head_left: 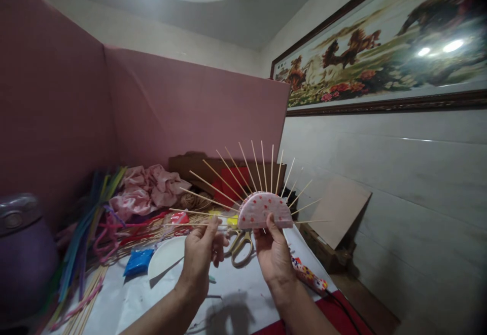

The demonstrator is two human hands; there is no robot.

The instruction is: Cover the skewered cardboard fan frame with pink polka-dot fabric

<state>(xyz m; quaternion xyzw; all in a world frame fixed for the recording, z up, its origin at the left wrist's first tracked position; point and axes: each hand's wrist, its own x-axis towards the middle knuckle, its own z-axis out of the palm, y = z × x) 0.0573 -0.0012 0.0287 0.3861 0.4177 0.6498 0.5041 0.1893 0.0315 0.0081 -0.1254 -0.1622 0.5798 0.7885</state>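
A pink half-disc with red spots point(262, 209) is held up above the table, flat edge down. Thin wooden sticks point(222, 179) fan out from its curved rim like rays. My right hand point(274, 254) grips the half-disc by its flat edge, thumb on the front and fingers behind. At the left end, my left hand point(203, 249) has thumb and fingertips closed around the lowest stick, which points left. Under the half-disc, scissors with tan handles point(242, 254) lie on the table between my hands.
On the left are coloured pipe cleaners point(81, 233), a purple bottle point(25, 259), crumpled pink cloth point(150, 188) and a blue packet point(139, 262). A white half-round card point(167, 256) lies beside my left hand. A flower-patterned glue gun-like tool point(308, 274) with a cable lies right.
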